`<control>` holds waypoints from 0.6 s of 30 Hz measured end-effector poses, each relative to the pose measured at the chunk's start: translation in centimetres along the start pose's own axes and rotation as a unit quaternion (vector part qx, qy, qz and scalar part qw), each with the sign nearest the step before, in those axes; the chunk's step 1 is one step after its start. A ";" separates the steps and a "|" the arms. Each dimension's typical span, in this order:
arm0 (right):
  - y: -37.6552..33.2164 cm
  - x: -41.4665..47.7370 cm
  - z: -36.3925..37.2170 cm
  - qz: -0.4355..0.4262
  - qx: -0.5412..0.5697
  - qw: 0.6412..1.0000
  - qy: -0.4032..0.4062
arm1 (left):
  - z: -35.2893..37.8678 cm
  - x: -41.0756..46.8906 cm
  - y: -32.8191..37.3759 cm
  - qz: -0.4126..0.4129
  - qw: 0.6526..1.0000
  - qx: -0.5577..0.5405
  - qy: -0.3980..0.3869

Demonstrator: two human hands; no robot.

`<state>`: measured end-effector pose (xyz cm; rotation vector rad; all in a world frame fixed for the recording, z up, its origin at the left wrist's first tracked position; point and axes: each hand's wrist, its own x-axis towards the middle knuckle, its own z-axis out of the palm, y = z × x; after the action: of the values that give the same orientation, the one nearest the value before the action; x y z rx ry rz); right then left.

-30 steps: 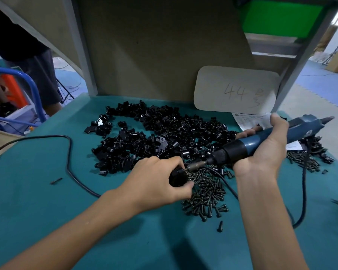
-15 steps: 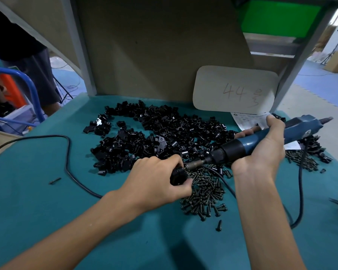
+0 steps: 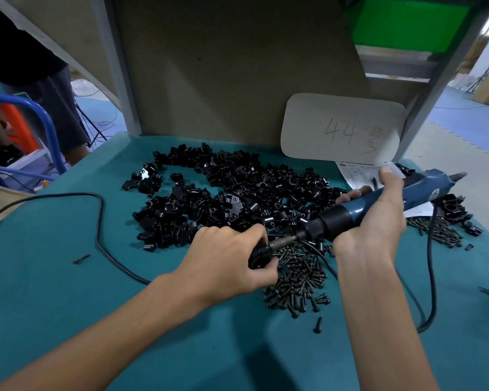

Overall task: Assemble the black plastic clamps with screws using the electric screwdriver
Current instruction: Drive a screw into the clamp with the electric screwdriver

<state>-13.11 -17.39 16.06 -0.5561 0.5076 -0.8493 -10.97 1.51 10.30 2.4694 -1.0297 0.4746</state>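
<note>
Two hands meet at the clamp [image 3: 259, 256]: left hand [image 3: 226, 255] pinches it, right hand [image 3: 376, 221] grips the screwdriver [image 3: 340, 218], whose shaft slants down-left into it.

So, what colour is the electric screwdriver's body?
The screwdriver body is blue, with a black collar; head view.

Your left hand [image 3: 226, 258] grips a black clamp [image 3: 261, 256] over the screw pile [image 3: 298, 280]; your right hand [image 3: 374, 221] holds the blue electric screwdriver [image 3: 359, 208], bit at the clamp.

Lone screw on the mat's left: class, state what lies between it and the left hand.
In the head view, a black cable crosses between the lone screw and the left hand.
</note>
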 end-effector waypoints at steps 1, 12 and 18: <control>0.0 0.0 0.0 0.000 0.001 1.000 0.000 | 0.0 0.0 0.0 0.001 1.000 0.002 0.002; 0.3 -0.4 -0.1 -0.006 -0.021 1.000 0.006 | 0.2 -0.1 0.0 0.035 0.998 0.031 0.030; 0.3 -0.5 0.0 -0.007 -0.030 0.999 0.011 | -0.2 0.0 0.0 0.049 0.997 0.027 0.053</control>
<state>-13.26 -16.86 15.97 -0.6067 0.5512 -0.8571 -10.95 1.60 10.43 2.4184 -1.1112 0.6657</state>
